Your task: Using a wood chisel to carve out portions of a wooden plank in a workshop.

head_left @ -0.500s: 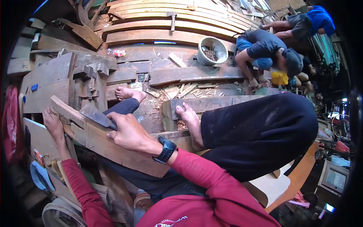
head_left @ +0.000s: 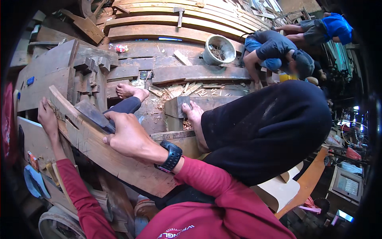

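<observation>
Apparently swung steeper, the board (head_left: 111, 160) points lengthwise to upper left.

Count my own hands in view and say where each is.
2. Your left hand is at the upper-left end of the curved board; your right hand grips the dark blade near that board's upper edge. Some fingers are partly hidden.

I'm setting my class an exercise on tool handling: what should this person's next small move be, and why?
Probably one light stroke with the metal blade along the upper edge of the plank: the right hand grips the tool with its blade at that edge, while the left hand lies against the far end, seemingly steadying it.
</observation>
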A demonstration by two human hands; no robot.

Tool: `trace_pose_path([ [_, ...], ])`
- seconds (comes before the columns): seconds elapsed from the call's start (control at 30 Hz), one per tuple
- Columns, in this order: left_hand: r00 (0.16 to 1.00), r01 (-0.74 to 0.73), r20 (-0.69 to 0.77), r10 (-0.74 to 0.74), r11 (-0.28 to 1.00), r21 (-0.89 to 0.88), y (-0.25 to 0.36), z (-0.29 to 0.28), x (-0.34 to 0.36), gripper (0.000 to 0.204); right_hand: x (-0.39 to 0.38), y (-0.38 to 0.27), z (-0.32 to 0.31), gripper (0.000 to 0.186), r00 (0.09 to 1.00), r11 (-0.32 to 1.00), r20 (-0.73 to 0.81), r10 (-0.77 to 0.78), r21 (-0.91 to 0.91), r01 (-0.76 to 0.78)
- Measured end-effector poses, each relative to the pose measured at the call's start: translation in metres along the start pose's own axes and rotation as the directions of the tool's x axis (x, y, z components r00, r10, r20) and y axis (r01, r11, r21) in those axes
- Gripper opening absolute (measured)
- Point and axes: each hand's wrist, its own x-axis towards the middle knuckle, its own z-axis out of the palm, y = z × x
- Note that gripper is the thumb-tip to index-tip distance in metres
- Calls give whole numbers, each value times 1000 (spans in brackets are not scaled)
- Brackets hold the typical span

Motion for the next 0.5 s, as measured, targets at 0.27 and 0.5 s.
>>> trace_pose_path([
  [0.27, 1000, -7, 8, 7, 1000, -12, 2, -1, -1, 38, -2, 31, 13, 49, 993, 994, -57, 105, -2, -105],
  [0.5, 999, -43, 4, 44, 994, -104, 22, -4, -6, 37, -30, 43, 34, 55, 978, 979, 45, 203, 14, -203],
])
